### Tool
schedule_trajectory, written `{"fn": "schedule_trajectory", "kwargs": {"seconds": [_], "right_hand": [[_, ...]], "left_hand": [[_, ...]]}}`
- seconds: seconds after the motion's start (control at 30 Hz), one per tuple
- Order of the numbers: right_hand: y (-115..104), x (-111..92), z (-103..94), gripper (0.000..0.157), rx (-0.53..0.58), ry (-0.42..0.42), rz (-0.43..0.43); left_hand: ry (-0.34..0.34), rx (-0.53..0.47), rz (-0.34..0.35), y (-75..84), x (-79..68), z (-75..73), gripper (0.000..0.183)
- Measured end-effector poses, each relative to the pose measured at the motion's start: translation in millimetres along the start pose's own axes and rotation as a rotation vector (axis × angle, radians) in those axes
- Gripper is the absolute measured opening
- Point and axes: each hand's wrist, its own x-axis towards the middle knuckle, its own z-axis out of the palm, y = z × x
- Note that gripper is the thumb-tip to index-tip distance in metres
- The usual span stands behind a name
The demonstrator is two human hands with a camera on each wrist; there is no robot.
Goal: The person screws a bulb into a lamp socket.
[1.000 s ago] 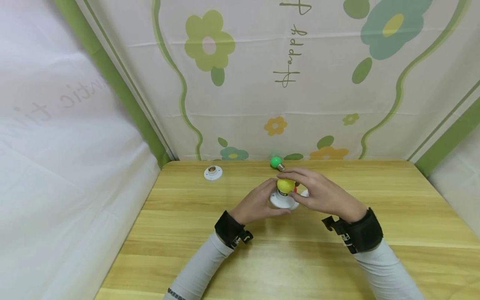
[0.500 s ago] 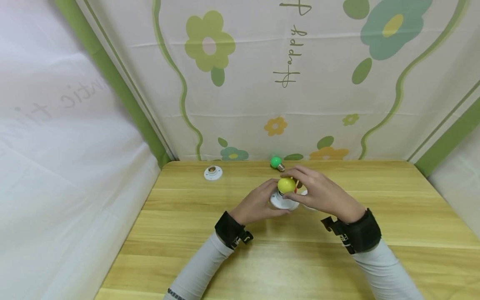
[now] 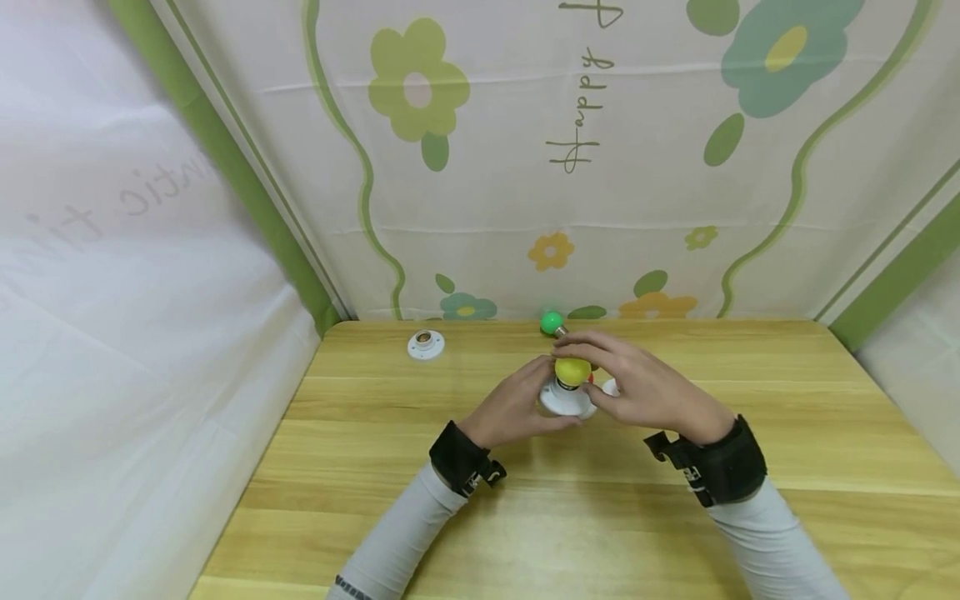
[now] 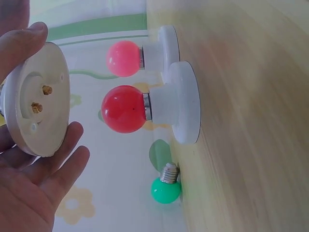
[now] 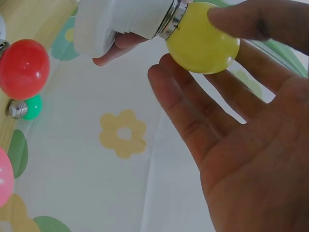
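we see the left hand (image 3: 510, 408), fingers gripping a white socket (image 4: 50, 113) above the desk (image 3: 570, 525), and the right hand (image 3: 648, 390), fingers pinching its yellow bulb (image 5: 200, 46).

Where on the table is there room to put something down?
Bare wood lies between the two forearms, and between the empty white socket and the left hand. It's crowded around the right hand: red bulb, pink bulb, green bulb.
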Motion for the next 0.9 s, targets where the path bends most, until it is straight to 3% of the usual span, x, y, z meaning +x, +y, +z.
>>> {"fn": "schedule_trajectory", "kwargs": {"seconds": [0.27, 0.73, 0.9], "right_hand": [[0.9, 0.9, 0.7, 0.048, -0.003, 0.023, -0.002], [-0.2, -0.3, 2.6, 0.046, -0.048, 0.018, 0.108], [-0.9, -2.7, 1.8, 0.058, -0.080, -0.002, 0.147]], "left_hand": [[0.006, 0.002, 0.002, 0.6, -0.4, -0.9, 0.086], [0.005, -0.009, 0.004, -0.2, -0.4, 1.1, 0.074], [0.003, -0.017, -0.008, 0.5, 0.1, 1.3, 0.075]]}}
